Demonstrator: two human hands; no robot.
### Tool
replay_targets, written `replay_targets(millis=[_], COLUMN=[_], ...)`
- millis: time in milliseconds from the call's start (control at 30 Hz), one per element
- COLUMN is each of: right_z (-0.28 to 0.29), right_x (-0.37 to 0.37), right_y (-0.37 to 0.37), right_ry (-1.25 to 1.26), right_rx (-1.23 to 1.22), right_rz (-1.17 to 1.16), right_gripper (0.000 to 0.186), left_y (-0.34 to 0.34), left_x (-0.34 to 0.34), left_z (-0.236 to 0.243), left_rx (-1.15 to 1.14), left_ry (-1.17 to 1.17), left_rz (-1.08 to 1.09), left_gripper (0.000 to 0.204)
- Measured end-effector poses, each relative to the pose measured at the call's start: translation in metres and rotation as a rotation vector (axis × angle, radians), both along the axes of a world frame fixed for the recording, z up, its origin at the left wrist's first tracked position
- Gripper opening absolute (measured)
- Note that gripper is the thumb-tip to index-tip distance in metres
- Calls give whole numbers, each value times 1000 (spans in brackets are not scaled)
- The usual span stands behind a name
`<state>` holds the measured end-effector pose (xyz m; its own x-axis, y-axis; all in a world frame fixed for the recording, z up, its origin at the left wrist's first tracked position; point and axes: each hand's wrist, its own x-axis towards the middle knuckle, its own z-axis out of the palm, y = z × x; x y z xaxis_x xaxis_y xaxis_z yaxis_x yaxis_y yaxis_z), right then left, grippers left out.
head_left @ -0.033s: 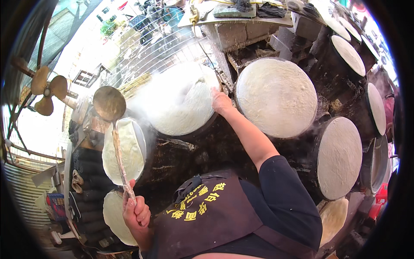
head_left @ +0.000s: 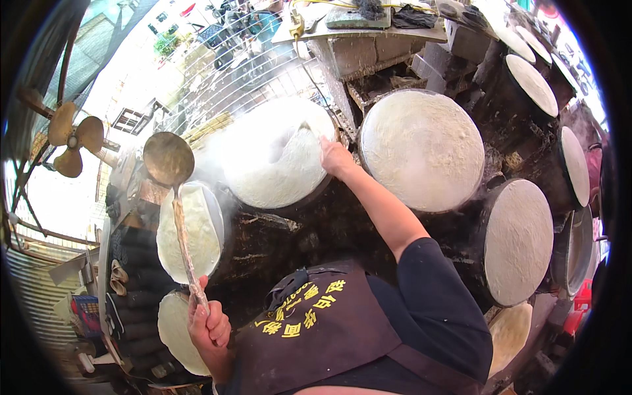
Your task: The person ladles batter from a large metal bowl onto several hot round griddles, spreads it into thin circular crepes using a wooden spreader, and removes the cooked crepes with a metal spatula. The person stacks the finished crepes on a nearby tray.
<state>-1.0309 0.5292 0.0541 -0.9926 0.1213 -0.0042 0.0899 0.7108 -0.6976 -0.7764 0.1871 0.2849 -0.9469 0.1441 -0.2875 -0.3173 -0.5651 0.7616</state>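
Observation:
My left hand (head_left: 209, 324) is closed round the wooden handle of a long ladle (head_left: 168, 158). The ladle's round brown bowl points away from me, above a griddle with a pale sheet (head_left: 197, 253) partly loose from its rim. My right hand (head_left: 336, 159) reaches forward to the right rim of a steaming round griddle coated with white batter (head_left: 280, 178). Its fingers are bent together over that edge; what they grip, if anything, is too small to make out. Near the fingertips the coating shows a raised pointed fold. Steam hides the griddle's left part.
Another coated griddle (head_left: 422, 151) stands right of my right hand, with a tilted-looking one (head_left: 519, 243) nearer me. Several more line the far right. A pale sheet (head_left: 181, 332) lies beside my left hand. A fan (head_left: 74, 139) hangs at left; a cluttered shelf (head_left: 362, 29) is behind.
My right hand has shifted slightly left at the griddle's rim, and the pointed fold in the batter stands out more clearly. The left hand and ladle are almost unmoved.

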Motion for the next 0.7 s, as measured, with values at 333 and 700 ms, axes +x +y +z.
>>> replay_targets(millis=[333,700], right_z=[-6,-9], right_x=[22,46], right_y=[-25,-36], right_ry=[12,-12], right_rx=[-20,-4], right_rz=[-29,-55], right_gripper=[52,48], left_y=[-5,-6], left_x=[-2,0], left_z=[-8,-12], left_rx=[160,247], left_ry=[-41,-39], left_rz=[-34,-79], left_gripper=[52,53])
